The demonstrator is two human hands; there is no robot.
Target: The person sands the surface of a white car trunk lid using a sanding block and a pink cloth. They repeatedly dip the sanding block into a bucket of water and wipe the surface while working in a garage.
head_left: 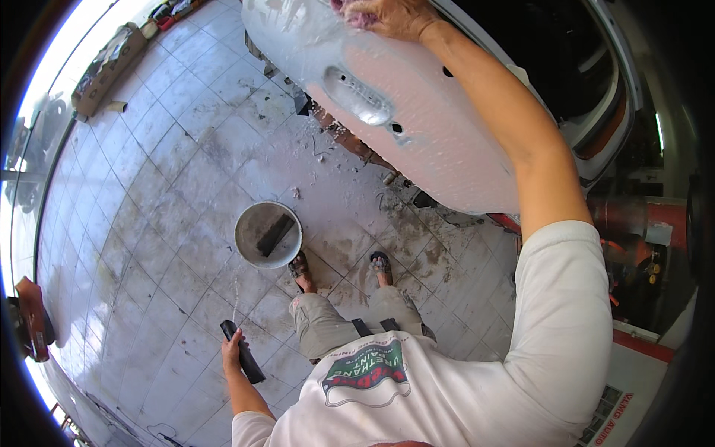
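My right hand (391,16) reaches up to the top of the picture and presses a pinkish cloth or pad (356,16) onto a pale primed car door panel (417,119) with a handle recess (359,97). My left hand (232,350) hangs low at my left side, gripping a long black block (242,352). A thin stream of water drops appears to run from the block's upper end toward the tiles. A grey bucket (268,235) with a dark block in its water stands on the floor just ahead of my left foot (300,270).
Wet, dirty white floor tiles (164,194) spread to the left. A brown box (108,67) lies by the bright doorway at upper left. A reddish object (33,320) sits at the far left edge. Orange equipment (633,223) stands to the right.
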